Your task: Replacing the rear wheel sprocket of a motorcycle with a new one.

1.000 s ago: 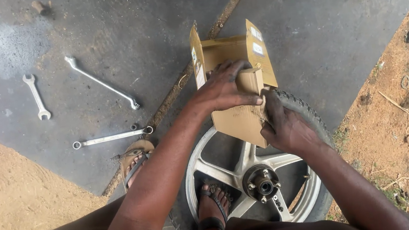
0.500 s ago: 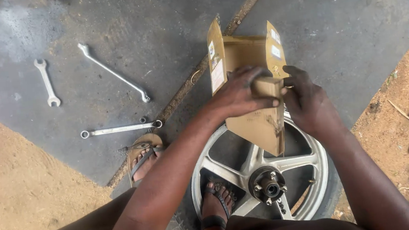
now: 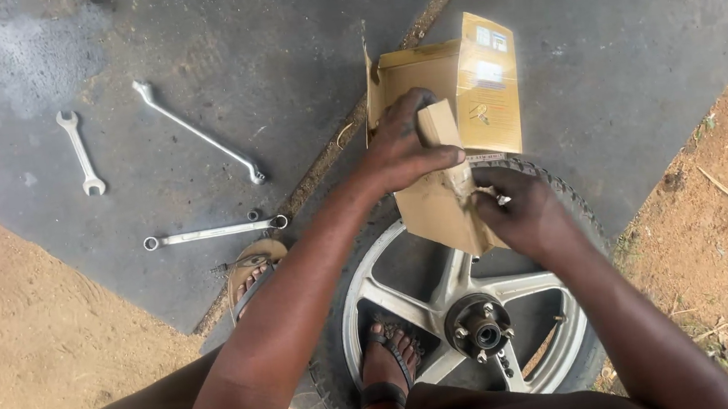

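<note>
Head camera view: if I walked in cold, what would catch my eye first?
Both hands working at an opened cardboard box in the middle: the left hand grips a flap, the right hand pinches the lower edge. Right beneath lies a silver spoked wheel with its tyre, a sandalled foot resting between the spokes. Three wrenches lie on the grey concrete to the left.

Three wrenches (image 3: 198,143) on concrete, alloy wheel (image 3: 474,327), sandalled feet (image 3: 386,364)

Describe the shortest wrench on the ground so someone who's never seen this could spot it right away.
Start at the silver alloy wheel lying flat under the person's foot, then look far left across the dark concrete floor. Three wrenches lie there; the short wrench is the leftmost, lying nearly upright in the picture. It alone has open forked ends, and it is stubbier than the two long slim ones.
</note>
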